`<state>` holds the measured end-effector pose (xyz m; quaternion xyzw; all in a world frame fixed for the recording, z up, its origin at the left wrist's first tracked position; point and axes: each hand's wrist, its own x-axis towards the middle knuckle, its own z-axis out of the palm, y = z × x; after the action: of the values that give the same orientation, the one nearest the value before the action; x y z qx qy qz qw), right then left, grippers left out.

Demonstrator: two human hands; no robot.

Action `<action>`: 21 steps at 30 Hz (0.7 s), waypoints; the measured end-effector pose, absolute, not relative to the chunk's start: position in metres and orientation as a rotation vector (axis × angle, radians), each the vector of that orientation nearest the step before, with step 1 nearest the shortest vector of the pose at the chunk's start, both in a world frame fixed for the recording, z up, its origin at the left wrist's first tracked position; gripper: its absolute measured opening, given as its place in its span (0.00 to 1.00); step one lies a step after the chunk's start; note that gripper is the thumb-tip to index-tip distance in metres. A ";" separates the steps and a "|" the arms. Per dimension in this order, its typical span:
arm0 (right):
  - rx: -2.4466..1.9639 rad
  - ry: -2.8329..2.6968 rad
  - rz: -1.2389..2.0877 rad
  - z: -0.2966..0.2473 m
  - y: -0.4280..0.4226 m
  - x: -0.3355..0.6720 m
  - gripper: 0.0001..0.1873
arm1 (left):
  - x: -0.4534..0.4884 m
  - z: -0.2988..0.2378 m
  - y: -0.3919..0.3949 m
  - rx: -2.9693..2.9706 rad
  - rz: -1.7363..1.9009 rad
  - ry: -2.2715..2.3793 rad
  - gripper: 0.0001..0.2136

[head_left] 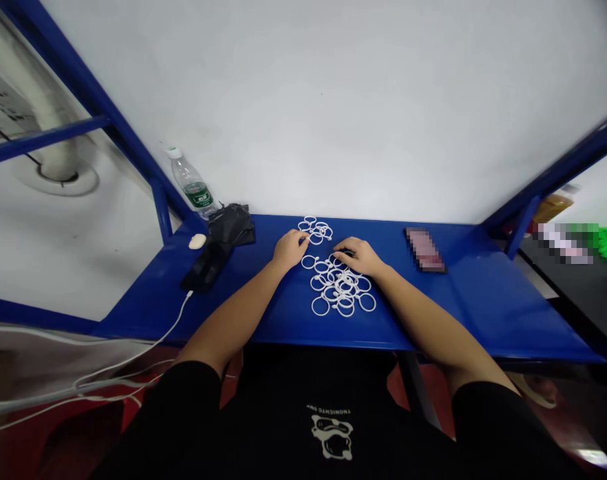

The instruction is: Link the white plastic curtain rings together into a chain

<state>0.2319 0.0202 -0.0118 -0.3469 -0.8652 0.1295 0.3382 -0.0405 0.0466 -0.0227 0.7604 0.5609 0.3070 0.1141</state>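
Sorting white rings on the blue table, we touch some with the left hand, pinch unclear; right hand lies flat on the pile; freeing one needs care

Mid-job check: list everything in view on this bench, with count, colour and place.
rings: loose pile, too many to count, white, table middle
ring cluster: one, white, behind the pile
table: one, blue, against white wall
bottle: one, clear with green label, back left
bundle: one, black, beside the bottle
device: one, black, left side, white cable attached
oval object: one, cream, left of the bundle
flat item: one, dark, blurred, back right
left hand: one, touching the ring cluster
right hand: one, resting on the pile
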 end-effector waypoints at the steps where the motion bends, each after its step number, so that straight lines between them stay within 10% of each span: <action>1: -0.941 -2.227 0.298 -0.012 0.019 0.232 0.17 | -0.039 -0.021 0.044 2.219 0.953 1.610 0.09; 21: -1.016 -2.335 0.107 -0.003 0.003 0.218 0.26 | -0.014 -0.001 0.012 2.439 0.975 1.268 0.08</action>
<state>0.2184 0.0031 -0.0034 -0.3813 -0.8761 0.0403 0.2923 -0.0144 0.0124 -0.0007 0.8310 0.4319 0.3321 0.1123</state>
